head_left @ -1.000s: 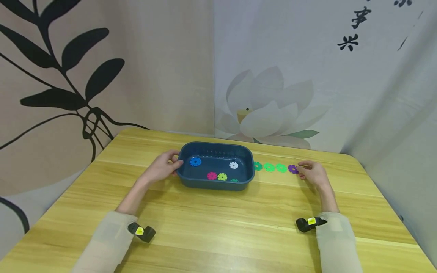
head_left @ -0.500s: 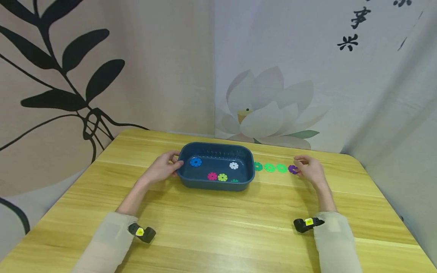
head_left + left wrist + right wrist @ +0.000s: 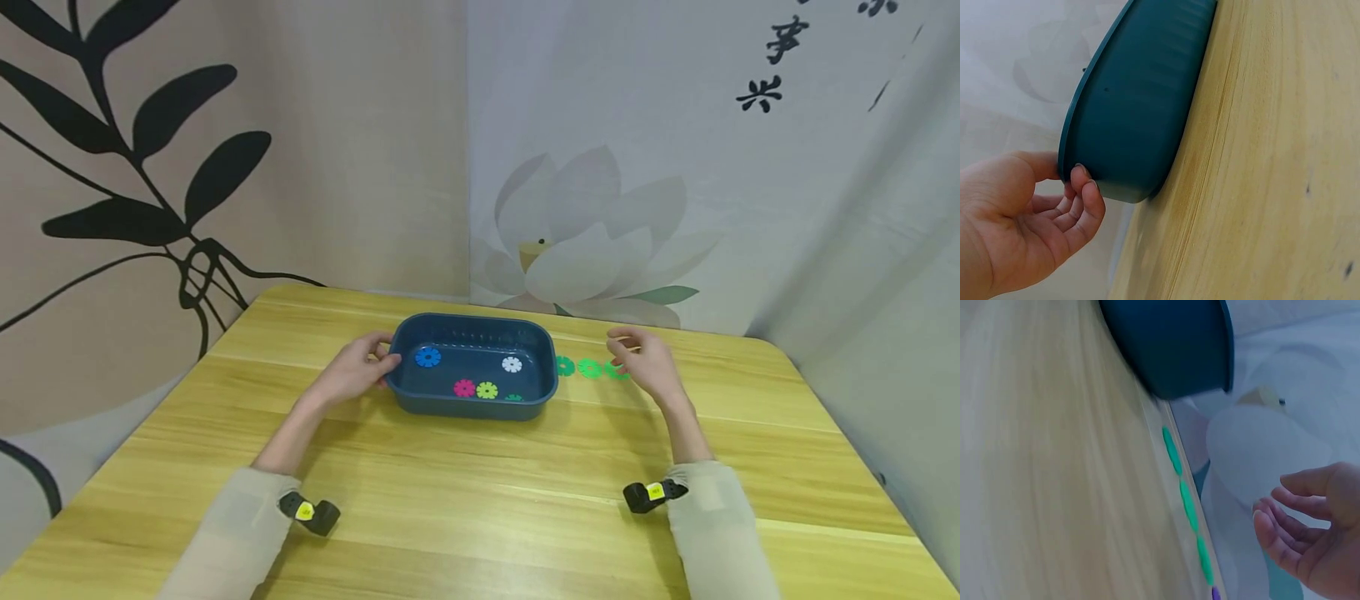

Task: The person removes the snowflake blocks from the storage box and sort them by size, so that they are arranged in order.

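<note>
My left hand (image 3: 356, 367) grips the left end of a dark blue plastic basin (image 3: 472, 407), thumb at the rim and fingers against the outer wall in the left wrist view. Right of the basin, a dark green snowflake disc (image 3: 566, 366), a green snowflake disc (image 3: 589, 368) and a lighter green one (image 3: 613, 372) lie in a row. Above the row's right part hovers my right hand (image 3: 647, 362), fingers loosely bent around nothing in the right wrist view. At that view's bottom edge a purple disc (image 3: 1216, 593) ends the row; the hand hides it in the head view.
Inside the basin lie a blue disc (image 3: 428, 357), a white disc (image 3: 512, 364), a pink disc (image 3: 464, 388), a yellow disc (image 3: 487, 390) and a partly hidden green disc (image 3: 513, 397). The wooden table (image 3: 480, 500) ends at a printed curtain (image 3: 360, 167) behind.
My right hand has left the purple disc and moved left, over the lighter green disc. The left hand and the basin have stayed in place.
</note>
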Demonstrator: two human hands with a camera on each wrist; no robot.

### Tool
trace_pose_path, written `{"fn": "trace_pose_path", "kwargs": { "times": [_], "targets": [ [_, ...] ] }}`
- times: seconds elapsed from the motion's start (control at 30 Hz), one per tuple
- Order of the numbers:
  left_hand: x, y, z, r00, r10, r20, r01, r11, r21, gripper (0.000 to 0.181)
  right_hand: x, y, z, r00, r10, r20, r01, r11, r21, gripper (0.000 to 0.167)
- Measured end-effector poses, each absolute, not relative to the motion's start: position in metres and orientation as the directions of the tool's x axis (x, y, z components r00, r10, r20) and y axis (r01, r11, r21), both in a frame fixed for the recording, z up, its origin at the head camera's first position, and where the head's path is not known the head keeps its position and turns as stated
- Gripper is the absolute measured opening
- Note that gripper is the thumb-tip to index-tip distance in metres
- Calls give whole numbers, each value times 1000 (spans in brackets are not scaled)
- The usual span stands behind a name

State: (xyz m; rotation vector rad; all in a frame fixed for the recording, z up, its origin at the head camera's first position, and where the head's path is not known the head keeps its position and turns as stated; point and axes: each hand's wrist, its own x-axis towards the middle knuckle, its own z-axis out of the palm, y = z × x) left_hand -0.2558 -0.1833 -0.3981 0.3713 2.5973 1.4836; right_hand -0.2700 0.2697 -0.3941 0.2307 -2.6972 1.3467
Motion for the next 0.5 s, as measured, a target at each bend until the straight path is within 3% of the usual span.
{"fn": "trace_pose_path", "kwargs": {
  "times": [0.5],
  "targets": [
    [-256, -183, -398, -961, 277, 20, 161, 496, 853, 49, -265, 200, -376, -948, -190, 256, -319, 574, -755, 29]
  ]
}}
